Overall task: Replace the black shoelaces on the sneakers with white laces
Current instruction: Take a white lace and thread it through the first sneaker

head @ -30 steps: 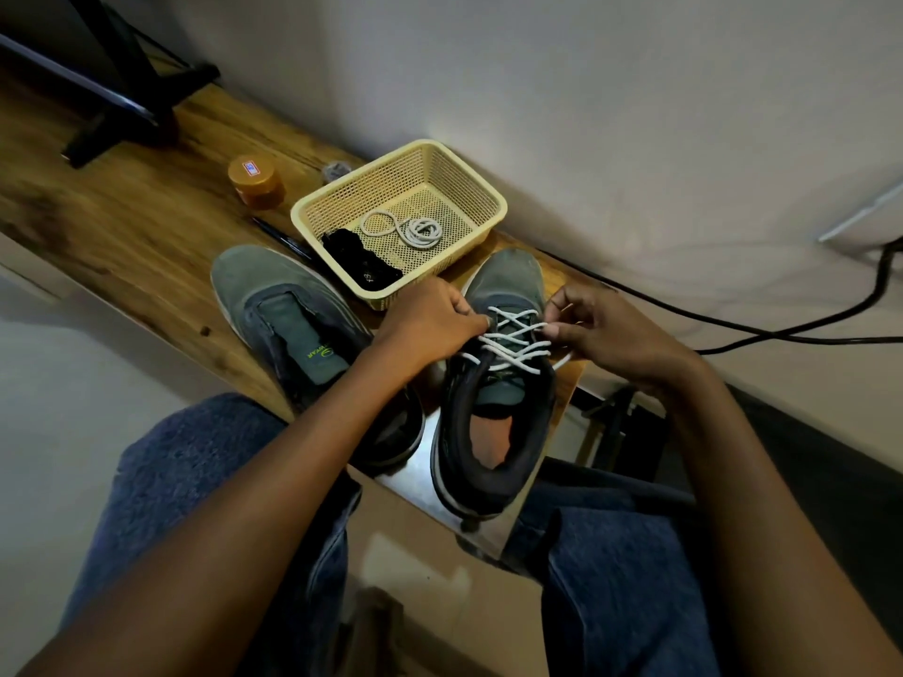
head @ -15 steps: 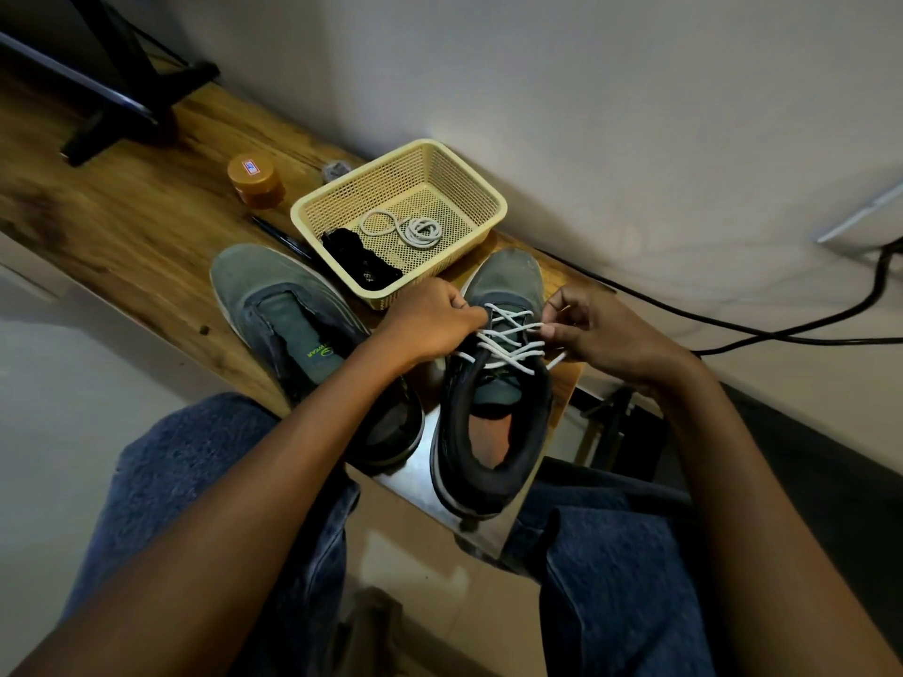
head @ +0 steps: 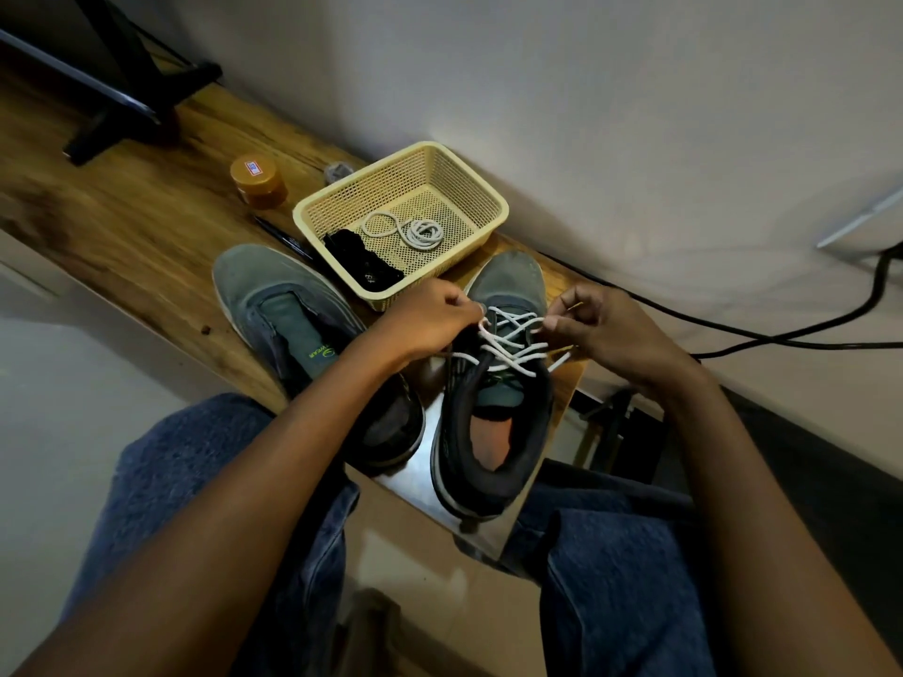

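Two grey-green sneakers stand on the wooden table. The right sneaker [head: 493, 422] carries a white lace [head: 508, 346] crossed through its eyelets. My left hand [head: 427, 320] pinches the lace at the shoe's left eyelet row. My right hand [head: 596, 329] pinches the lace at the right eyelet row, and a loose end trails out below it. The left sneaker [head: 293, 329] has no lace, and my left forearm crosses over its heel. Behind the shoes, a cream basket [head: 488, 197] holds a coiled white lace [head: 415, 232] and a bundle of black laces [head: 364, 263].
The wooden table [head: 122, 222] runs along a white wall. An orange jar [head: 258, 182] and a dark pen [head: 283, 237] lie left of the basket. A black stand [head: 127, 75] sits at the far left. A black cable [head: 762, 334] runs right. My knees are under the table's edge.
Both hands have stayed at the laced sneaker's eyelets. My left hand shifted slightly towards the toe. My right hand's fingers reworked their pinch on the lace.
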`<action>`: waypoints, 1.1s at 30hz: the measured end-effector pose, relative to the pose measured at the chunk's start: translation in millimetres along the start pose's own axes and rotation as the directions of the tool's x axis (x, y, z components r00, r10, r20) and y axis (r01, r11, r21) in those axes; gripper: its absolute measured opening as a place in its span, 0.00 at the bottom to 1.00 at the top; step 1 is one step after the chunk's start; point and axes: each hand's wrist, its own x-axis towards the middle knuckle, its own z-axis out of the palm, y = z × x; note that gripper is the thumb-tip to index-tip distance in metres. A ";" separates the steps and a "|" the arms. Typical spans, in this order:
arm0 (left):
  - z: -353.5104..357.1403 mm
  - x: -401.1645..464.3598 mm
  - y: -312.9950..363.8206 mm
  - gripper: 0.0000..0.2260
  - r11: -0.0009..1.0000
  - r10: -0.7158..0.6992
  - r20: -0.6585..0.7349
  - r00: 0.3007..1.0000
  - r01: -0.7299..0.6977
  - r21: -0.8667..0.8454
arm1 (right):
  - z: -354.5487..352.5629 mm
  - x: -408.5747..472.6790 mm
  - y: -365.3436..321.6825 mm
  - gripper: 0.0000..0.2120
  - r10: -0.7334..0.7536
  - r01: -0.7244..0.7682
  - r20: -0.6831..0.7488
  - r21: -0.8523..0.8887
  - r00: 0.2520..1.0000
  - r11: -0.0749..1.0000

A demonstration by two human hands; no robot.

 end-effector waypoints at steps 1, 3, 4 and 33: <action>-1.5 -0.5 -0.3 0.11 0.999 -0.004 0.027 1.000 0.004 -0.033 | -0.3 -0.7 -1.5 0.04 -0.006 0.006 -0.024 0.012 1.000 1.000; -4.6 -0.9 -0.4 0.10 0.997 -0.008 0.062 0.998 0.013 -0.075 | -0.4 -2.0 -4.6 0.04 -0.033 0.034 -0.078 0.016 0.996 0.999; -5.9 -1.4 0.1 0.10 0.997 -0.004 0.072 0.997 0.009 -0.072 | -0.3 -2.7 -5.7 0.05 -0.061 0.061 -0.106 -0.005 0.992 0.998; -3.8 -1.7 -11.4 0.08 0.998 0.024 0.191 0.981 -0.013 -0.058 | -6.6 -21.3 -8.0 0.06 0.052 -0.064 0.145 0.081 0.988 0.995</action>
